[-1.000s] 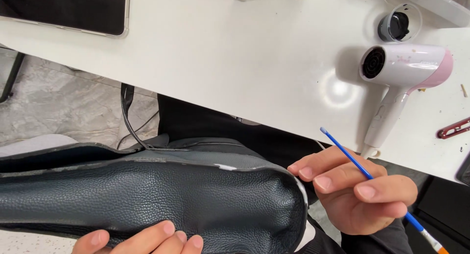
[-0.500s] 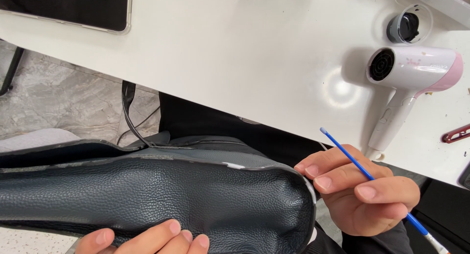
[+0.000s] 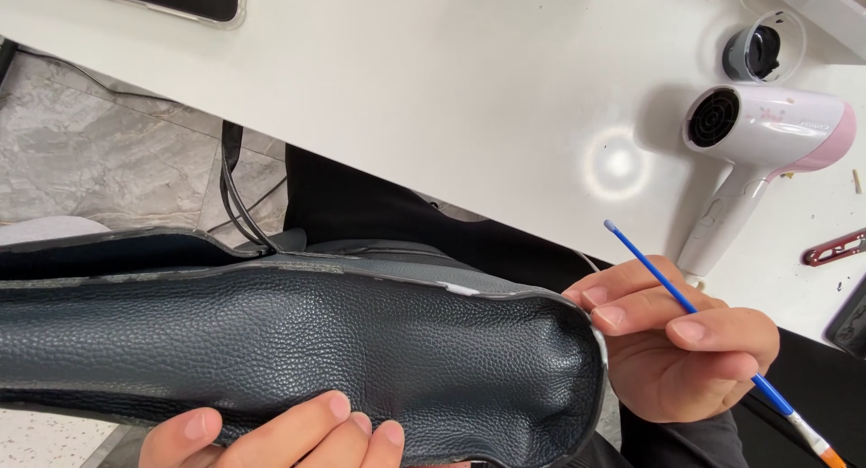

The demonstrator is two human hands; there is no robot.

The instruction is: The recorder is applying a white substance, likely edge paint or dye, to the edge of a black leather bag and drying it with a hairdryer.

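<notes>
- Head view: the right hand (image 3: 677,351) is curling its fingers, pinching a thin blue brush (image 3: 699,319) that is slanting up toward the table.
- The left hand (image 3: 280,432) is pressing its fingers together against the dark leather piece (image 3: 298,360), which is lying across the lap below the white table (image 3: 406,98).
- A clear cup (image 3: 767,49) is holding something dark, beside a pink-and-white hair dryer (image 3: 767,134).

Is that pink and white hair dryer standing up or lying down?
Lying down. The hair dryer rests on its side on the white table, handle stretched flat toward the right hand.
</notes>
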